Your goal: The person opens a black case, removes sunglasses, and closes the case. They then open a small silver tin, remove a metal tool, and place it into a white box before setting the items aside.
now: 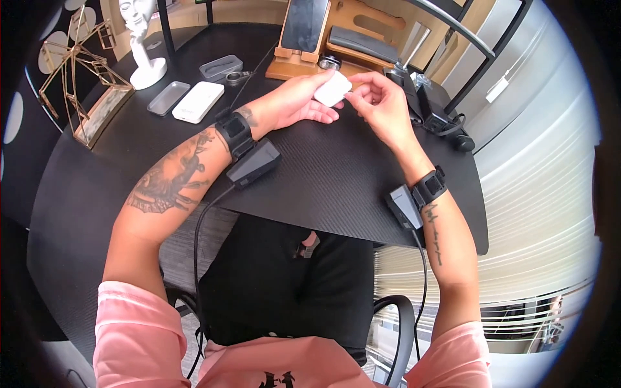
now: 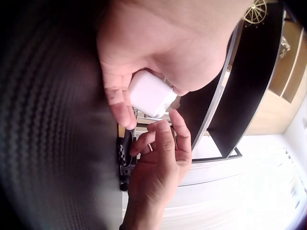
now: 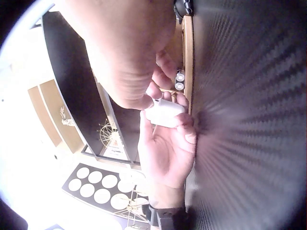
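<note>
A small white rounded case (image 1: 332,89) is gripped in the left hand (image 1: 299,103), above the table. In the left wrist view the case (image 2: 149,93) lies between the thumb side and the fingers of the left hand (image 2: 158,48). The right hand (image 1: 381,107) is at the case's right edge with bent fingers; its thumb and fingertips touch that edge in the right wrist view, where the case (image 3: 164,113) sits between both hands. Whether the right fingers pinch a small part there is hidden.
On the black table (image 1: 310,174) are a white box (image 1: 198,102), a grey tray (image 1: 169,97), a clear container (image 1: 220,67) and a white statue (image 1: 148,72). A wooden stand (image 1: 288,68) with a phone is behind the hands. Black devices (image 1: 435,107) stand at the right.
</note>
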`<state>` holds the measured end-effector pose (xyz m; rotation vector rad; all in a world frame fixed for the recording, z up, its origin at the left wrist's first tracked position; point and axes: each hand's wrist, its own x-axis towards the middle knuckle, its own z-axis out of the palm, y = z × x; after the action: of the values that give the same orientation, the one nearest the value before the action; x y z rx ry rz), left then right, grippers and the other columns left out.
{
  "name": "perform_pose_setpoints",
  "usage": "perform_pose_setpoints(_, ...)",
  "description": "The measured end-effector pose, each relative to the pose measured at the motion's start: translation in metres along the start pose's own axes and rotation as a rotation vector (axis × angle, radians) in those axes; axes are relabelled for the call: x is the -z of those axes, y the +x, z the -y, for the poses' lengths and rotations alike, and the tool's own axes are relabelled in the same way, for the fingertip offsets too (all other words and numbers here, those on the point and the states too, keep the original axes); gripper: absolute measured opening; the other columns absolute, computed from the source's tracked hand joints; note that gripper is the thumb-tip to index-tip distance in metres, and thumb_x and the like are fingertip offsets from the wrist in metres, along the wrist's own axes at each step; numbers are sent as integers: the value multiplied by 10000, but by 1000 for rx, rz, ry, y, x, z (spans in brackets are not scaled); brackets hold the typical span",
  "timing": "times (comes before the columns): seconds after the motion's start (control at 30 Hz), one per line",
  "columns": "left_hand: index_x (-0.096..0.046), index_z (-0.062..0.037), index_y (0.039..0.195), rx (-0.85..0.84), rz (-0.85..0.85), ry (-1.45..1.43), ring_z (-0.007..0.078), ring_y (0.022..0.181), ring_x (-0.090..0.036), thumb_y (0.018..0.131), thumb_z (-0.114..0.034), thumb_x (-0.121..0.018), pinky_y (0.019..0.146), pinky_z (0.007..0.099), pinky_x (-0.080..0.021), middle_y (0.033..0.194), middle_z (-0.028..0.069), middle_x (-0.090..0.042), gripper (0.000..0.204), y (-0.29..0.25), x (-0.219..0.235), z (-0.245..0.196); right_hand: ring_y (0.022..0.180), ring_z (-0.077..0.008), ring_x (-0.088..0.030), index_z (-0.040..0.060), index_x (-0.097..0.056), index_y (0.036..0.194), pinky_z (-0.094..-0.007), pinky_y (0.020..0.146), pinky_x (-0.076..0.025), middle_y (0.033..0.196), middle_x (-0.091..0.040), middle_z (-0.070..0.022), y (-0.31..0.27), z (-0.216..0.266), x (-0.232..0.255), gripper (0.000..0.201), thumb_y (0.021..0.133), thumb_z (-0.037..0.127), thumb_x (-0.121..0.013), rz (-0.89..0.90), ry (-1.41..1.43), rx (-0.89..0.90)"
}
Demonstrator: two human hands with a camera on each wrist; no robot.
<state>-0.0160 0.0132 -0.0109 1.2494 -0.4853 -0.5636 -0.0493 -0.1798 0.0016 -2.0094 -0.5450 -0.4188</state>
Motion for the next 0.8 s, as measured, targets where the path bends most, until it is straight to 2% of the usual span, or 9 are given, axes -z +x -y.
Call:
perform_pose_setpoints(0.17, -460, 14, 1191, -4, 3, -16, 166, 750, -654, 985, -423, -342, 685, 266, -562, 941, 117, -625, 497, 0, 1, 3, 602, -39, -508, 31, -629, 1081, -202, 570, -447, 735, -597, 10, -1, 3, -1, 361, 736, 87, -721, -32, -27, 51)
perform_pose_setpoints(0.23, -454, 22, 1191, 9, -20, -8, 171, 745, -656, 980, -435, -349, 686, 267, -564, 927, 124, -624, 514, -2, -1, 1, 613, -57, -504, 53, -628, 1107, -214, 577, -453, 779, -579, 3, -4, 6, -2, 427, 704, 121, -749, 12, -138, 81)
perform_pose_setpoints(0.3, -449, 17, 1195, 31, 36, 10, 173, 738, -657, 976, -445, -352, 688, 265, -566, 900, 128, -622, 521, -3, -1, -1, 625, -74, -505, 72, -623, 1131, -227, 587, -458, 800, -561, -8, -3, 5, -3, 475, 681, 136, -761, 43, -166, 63)
perform_pose_setpoints(0.43, -457, -10, 1170, 39, 55, 3, 191, 765, -653, 961, -483, -361, 681, 273, -552, 942, 104, -607, 526, -3, -2, -2, 615, -90, -513, 61, -614, 1138, -240, 589, -461, 805, -576, -20, -3, 3, -3, 473, 690, 124, -749, 19, -211, 72)
perform_pose_setpoints(0.47, -460, -16, 1159, 17, 109, 14, 199, 795, -648, 958, -474, -370, 694, 285, -543, 983, 94, -595, 508, -4, -2, -2, 614, -90, -515, 55, -611, 1142, -241, 589, -462, 817, -580, -25, -4, 7, -2, 475, 692, 123, -747, 23, -213, 50)
perform_pose_setpoints(0.57, -458, -6, 1149, 37, 117, 0, 213, 828, -642, 947, -303, -393, 725, 304, -542, 999, 99, -584, 365, -5, 0, -3, 613, -89, -518, 36, -599, 1155, -243, 589, -463, 848, -589, -39, -4, 5, -1, 486, 698, 120, -743, 19, -214, 41)
perform_pose_setpoints(0.63, -455, 2, 1163, 26, 94, 18, 217, 831, -643, 941, -254, -390, 729, 307, -542, 1015, 110, -590, 345, -7, -2, -2, 609, -90, -516, 33, -590, 1169, -246, 591, -466, 855, -587, -42, -2, 1, -2, 500, 700, 120, -742, 23, -157, 22)
perform_pose_setpoints(0.8, -427, 35, 1239, 50, 72, 86, 223, 847, -645, 941, -134, -364, 740, 314, -543, 1097, 169, -607, 349, -12, -6, -6, 612, -95, -531, 44, -646, 1051, -255, 596, -474, 842, -593, -47, 1, -2, 1, 343, 722, 112, -716, -31, -145, 27)
